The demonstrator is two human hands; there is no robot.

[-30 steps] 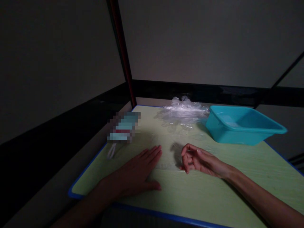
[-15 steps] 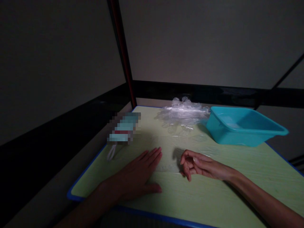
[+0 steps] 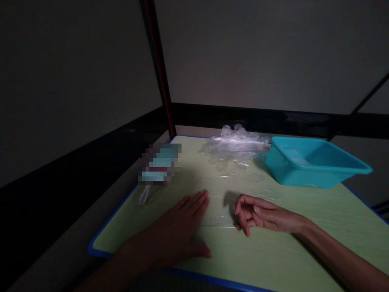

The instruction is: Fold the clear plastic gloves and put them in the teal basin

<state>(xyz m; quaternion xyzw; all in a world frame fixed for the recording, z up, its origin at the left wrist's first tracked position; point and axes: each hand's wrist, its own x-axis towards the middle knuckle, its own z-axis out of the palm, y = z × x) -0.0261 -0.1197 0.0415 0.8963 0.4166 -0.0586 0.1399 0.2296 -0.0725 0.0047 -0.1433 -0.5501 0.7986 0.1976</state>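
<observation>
A thin, clear plastic disposable glove point(image 3: 219, 219) lies spread on the table between my hands, its outline hard to make out. My left hand point(image 3: 179, 227) is palm down with fingers stretched and thumb apart, its fingertips over the left side of the plastic; contact is not clear. To the right, my right hand point(image 3: 258, 213) is turned on its side with loosely bent fingers and nothing visible in them. It casts a shadow on the plastic. Behind them sits a crumpled pile of clear plastic gloves point(image 3: 237, 142).
A turquoise plastic basin point(image 3: 304, 174) stands at the right of the light green table point(image 3: 267, 259), which has a blue edge. At the left lies a pixelated object point(image 3: 161, 162) with a white loop point(image 3: 144, 195). Dark-trimmed walls rise behind and to the left.
The view has shifted slightly. My right hand has moved a little to the right and towards me; my left palm and thumb are a bit nearer to me. The gloves and basin stay in place.
</observation>
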